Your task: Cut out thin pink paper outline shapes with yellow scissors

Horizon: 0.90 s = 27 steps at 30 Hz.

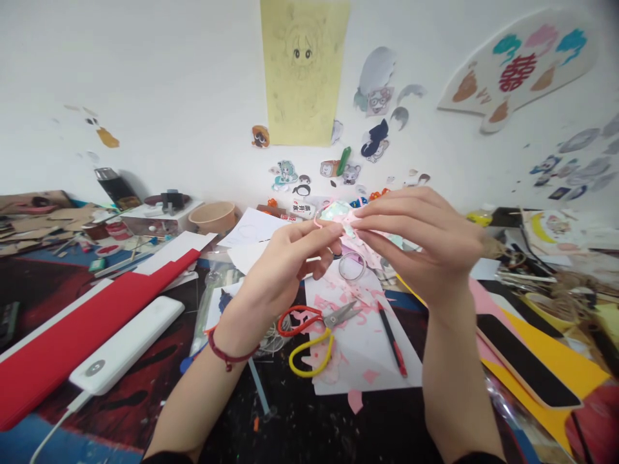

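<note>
Both hands meet at the centre of the head view, above the desk. My left hand point(290, 264) pinches the left edge of a small pink and pale green paper piece point(345, 219). From the right, the fingertips of my right hand point(420, 238) close on the same piece. Part of it is hidden by the fingers. Just below lies a roll of clear tape point(352, 266). Scissors with one red and one yellow handle point(322, 325) rest open on a white sheet point(387, 361) strewn with pink paper scraps. A black and red pen point(393, 338) lies right of them.
A white power bank point(128, 341) and long red card point(97, 328) lie at the left. A black phone point(527, 361) rests on yellow paper at the right. Behind stand a beige bowl point(213, 216) and a dark bottle point(116, 187) near the wall.
</note>
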Tool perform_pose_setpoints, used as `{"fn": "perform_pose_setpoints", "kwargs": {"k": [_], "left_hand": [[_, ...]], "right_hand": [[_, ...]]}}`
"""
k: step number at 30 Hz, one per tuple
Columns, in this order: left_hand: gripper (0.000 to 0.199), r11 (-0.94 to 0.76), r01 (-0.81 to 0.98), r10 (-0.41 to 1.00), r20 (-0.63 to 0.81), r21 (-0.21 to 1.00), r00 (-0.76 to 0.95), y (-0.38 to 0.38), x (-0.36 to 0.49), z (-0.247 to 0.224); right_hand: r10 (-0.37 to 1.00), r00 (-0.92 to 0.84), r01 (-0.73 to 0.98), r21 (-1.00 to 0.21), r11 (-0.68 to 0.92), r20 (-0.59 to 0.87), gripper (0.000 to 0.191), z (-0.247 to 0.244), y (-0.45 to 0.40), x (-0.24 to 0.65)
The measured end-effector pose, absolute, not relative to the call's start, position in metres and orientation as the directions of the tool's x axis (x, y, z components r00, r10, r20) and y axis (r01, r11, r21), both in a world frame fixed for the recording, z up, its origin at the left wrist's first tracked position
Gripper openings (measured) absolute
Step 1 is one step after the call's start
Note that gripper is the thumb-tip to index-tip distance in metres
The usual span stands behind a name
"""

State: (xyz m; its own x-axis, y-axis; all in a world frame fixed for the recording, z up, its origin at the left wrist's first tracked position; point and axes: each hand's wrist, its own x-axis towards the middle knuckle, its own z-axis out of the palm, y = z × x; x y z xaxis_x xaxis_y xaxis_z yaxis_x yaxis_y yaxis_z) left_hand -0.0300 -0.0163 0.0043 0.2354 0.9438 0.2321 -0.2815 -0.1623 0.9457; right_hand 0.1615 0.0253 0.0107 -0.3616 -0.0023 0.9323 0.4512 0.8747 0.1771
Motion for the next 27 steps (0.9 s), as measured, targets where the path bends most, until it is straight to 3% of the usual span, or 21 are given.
{"fn": "perform_pose_setpoints", "kwargs": {"k": [4, 7, 10, 14, 17, 21, 27], "left_hand": [[0.029, -0.094, -0.299, 0.927, 0.193, 0.95, 0.321, -0.018, -0.029, 0.005], [0.034, -0.103, -0.212, 0.907, 0.18, 0.972, 0.381, -0.019, -0.032, 0.007], [0.045, -0.279, 0.002, 0.888, 0.257, 0.96, 0.381, -0.017, -0.042, 0.009], [0.049, -0.536, 0.377, 0.84, 0.522, 0.755, 0.148, -0.015, -0.054, 0.01], [0.034, -0.573, 0.595, 0.676, 0.735, 0.564, -0.046, -0.019, -0.053, 0.011], [0.014, -0.695, 0.63, 0.498, 0.864, 0.347, 0.075, -0.03, -0.04, 0.013], [0.017, -0.781, 0.52, 0.475, 0.869, 0.345, 0.136, -0.034, -0.03, 0.012]], "right_hand": [[0.065, -0.282, 0.402, 0.056, 0.914, 0.957, 0.018, 0.011, 0.022, 0.159], [0.212, -0.173, 0.338, -0.144, 0.93, 0.962, 0.016, 0.011, 0.016, 0.156], [0.417, -0.105, 0.26, -0.38, 0.888, 0.903, 0.015, 0.011, 0.01, 0.155], [0.606, -0.095, 0.15, -0.591, 0.793, 0.789, 0.011, 0.011, 0.007, 0.156], [0.675, -0.141, 0.106, -0.667, 0.737, 0.724, 0.007, 0.012, 0.004, 0.156], [0.713, -0.231, 0.098, -0.714, 0.694, 0.662, 0.002, 0.014, 0.001, 0.156], [0.681, -0.28, 0.127, -0.677, 0.725, 0.677, 0.008, 0.014, 0.002, 0.155]]}}
